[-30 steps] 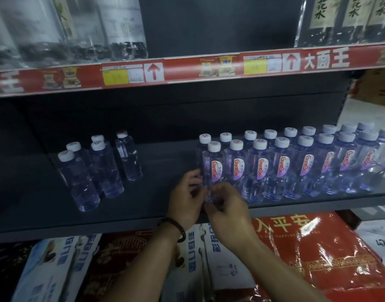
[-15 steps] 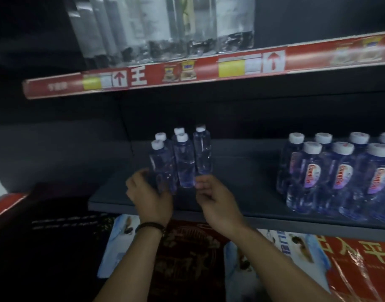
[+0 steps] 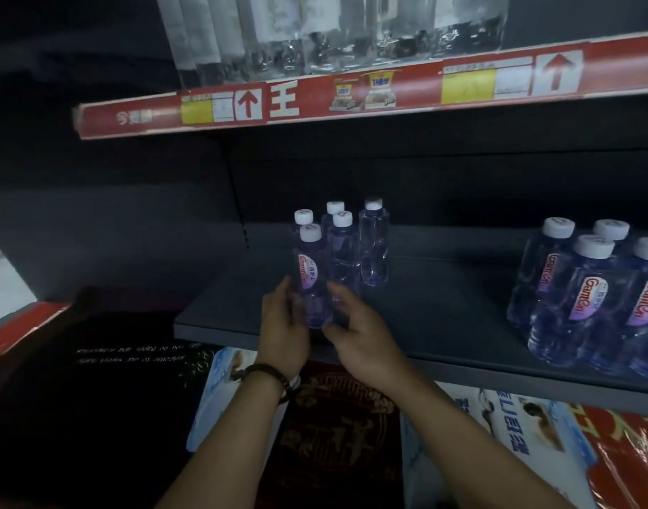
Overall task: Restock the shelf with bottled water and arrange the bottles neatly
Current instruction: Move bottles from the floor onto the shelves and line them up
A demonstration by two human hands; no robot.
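The left hand (image 3: 284,325) grips the base of a white-capped clear plastic water bottle (image 3: 311,277), upright at the front edge of the dark grey shelf (image 3: 443,325). The right hand (image 3: 355,334) flanks the bottle's other side, and I cannot tell whether it grips.

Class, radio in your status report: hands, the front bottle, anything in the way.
Left hand and right hand both hold front bottle low. Upright near shelf edge, label forward. Four bottles close behind.

Shelf (image 3: 443,317) with bottle cluster (image 3: 374,247) and bottle rows (image 3: 587,299).
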